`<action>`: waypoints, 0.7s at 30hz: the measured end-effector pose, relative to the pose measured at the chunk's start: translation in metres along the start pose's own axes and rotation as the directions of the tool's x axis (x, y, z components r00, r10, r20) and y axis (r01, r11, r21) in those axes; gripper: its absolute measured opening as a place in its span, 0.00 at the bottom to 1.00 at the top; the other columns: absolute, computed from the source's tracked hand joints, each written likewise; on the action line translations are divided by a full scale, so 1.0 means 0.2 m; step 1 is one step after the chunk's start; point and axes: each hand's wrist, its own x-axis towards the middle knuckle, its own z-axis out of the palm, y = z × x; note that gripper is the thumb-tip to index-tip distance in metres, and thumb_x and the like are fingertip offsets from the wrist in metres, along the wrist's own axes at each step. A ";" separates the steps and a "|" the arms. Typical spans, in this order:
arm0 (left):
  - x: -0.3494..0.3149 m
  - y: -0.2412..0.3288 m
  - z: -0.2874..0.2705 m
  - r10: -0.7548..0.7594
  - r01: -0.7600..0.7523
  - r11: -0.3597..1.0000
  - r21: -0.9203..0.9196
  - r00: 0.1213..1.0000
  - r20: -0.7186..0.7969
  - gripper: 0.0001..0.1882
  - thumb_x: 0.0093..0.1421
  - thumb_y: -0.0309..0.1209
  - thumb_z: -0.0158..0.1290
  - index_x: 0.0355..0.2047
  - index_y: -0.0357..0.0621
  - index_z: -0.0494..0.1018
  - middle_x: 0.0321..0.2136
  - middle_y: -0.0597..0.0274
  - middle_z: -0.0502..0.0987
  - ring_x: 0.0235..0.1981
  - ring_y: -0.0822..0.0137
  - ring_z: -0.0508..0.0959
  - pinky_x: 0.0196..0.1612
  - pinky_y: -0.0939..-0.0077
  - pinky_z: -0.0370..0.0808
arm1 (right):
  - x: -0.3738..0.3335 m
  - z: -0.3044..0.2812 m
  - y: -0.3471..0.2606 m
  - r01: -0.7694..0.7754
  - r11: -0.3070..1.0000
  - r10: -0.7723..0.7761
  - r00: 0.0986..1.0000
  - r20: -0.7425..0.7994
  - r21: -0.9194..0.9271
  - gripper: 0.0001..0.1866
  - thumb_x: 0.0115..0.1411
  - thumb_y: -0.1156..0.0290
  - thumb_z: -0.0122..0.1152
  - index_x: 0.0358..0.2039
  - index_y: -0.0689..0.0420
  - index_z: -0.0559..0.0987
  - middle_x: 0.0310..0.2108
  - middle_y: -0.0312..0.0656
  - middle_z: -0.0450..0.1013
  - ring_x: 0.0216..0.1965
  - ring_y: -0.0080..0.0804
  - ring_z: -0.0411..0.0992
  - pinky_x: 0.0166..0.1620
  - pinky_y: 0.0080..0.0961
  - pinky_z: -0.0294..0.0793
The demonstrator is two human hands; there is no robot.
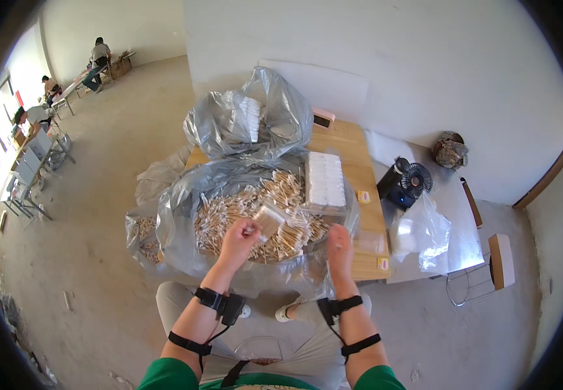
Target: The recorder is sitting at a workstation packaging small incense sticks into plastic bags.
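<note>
My left hand [237, 244] is closed on the near left end of a small clear pack of cotton swabs [269, 221], held tilted over a heap of loose swabs. The loose cotton swabs [229, 211] have pale wooden sticks and white tips, and they lie on a large grey plastic bag [180, 208] spread over the table. At the heap's right edge is my right hand [339, 250]; its fingers are blurred, and I cannot make out whether they hold anything. Beyond it, white packs [324, 179] stand in a neat stacked block.
Another grey bag [213, 123] with white packs stands at the back of the wooden table [359, 159]. To the right, a side table [466, 240] bears a small black fan [416, 177] and clear plastic bags [424, 231]. Several people sit at tables far left.
</note>
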 end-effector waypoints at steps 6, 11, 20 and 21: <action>-0.21 -0.02 0.05 -0.002 -0.033 0.989 0.146 0.972 0.235 0.05 0.51 0.22 0.55 0.30 0.41 0.73 0.26 0.67 0.73 0.28 0.75 0.72 0.33 0.81 0.69 | -0.16 0.17 -0.44 -0.006 0.999 0.022 0.949 0.313 -0.052 0.06 0.59 0.71 0.54 0.34 0.58 0.77 0.25 0.38 0.69 0.24 0.19 0.65 0.27 0.19 0.67; -0.35 -0.06 0.08 0.486 -0.428 0.807 0.407 0.872 -0.048 0.06 0.53 0.30 0.57 0.26 0.42 0.74 0.22 0.58 0.72 0.24 0.67 0.73 0.30 0.75 0.70 | -0.28 0.18 -0.58 0.447 0.870 -0.422 0.893 0.156 -0.209 0.04 0.51 0.76 0.59 0.29 0.59 0.78 0.26 0.43 0.71 0.25 0.42 0.71 0.28 0.30 0.70; -0.44 0.04 0.06 -0.278 0.303 0.865 -0.400 0.953 0.121 0.16 0.61 0.37 0.48 0.22 0.36 0.72 0.18 0.64 0.72 0.21 0.77 0.70 0.24 0.81 0.66 | -0.43 0.16 -0.70 0.656 0.726 -0.575 0.744 0.340 -0.208 0.11 0.48 0.79 0.58 0.35 0.61 0.77 0.32 0.42 0.69 0.32 0.41 0.70 0.30 0.31 0.71; -0.45 0.03 0.04 -0.284 0.308 0.862 -0.402 0.951 0.120 0.16 0.61 0.37 0.48 0.22 0.36 0.72 0.18 0.64 0.72 0.21 0.77 0.70 0.24 0.81 0.66 | -0.44 0.16 -0.72 0.654 0.727 -0.571 0.744 0.346 -0.207 0.11 0.48 0.79 0.58 0.35 0.61 0.77 0.32 0.42 0.69 0.32 0.41 0.70 0.30 0.31 0.71</action>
